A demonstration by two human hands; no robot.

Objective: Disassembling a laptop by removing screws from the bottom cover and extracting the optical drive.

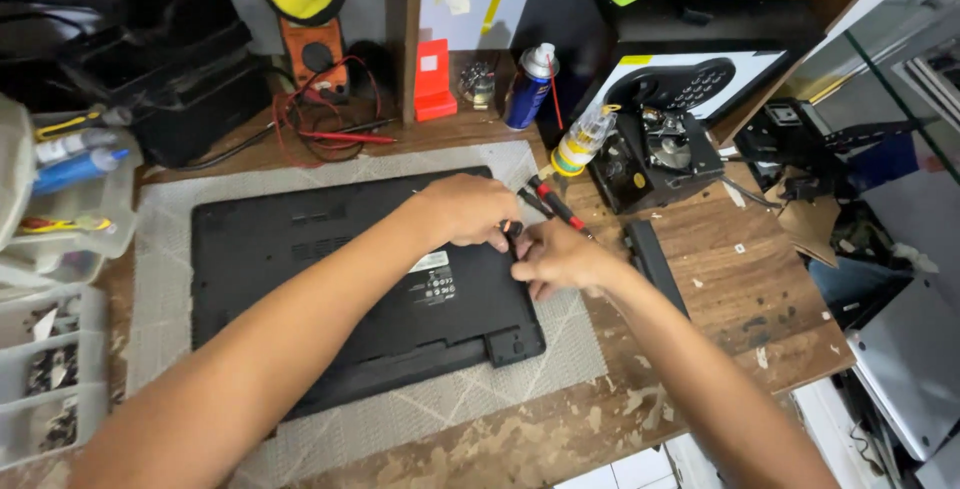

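A black laptop (330,269) lies upside down on a grey mat (160,239) on a worn wooden bench. My left hand (468,211) rests on the laptop's right part, fingers curled near a small dark tool (512,236). My right hand (560,257) sits at the laptop's right edge, its fingers closed around the same small tool; the tip is hidden between the hands. A red-and-black screwdriver (556,205) lies on the bench just behind my hands.
A long black battery-like bar (655,264) lies right of the laptop. Behind stand a blue spray can (528,84), a clear bottle with a yellow cap (580,139), a black device (655,154), a multimeter with red leads (318,69). Clear plastic parts trays (50,369) sit at left.
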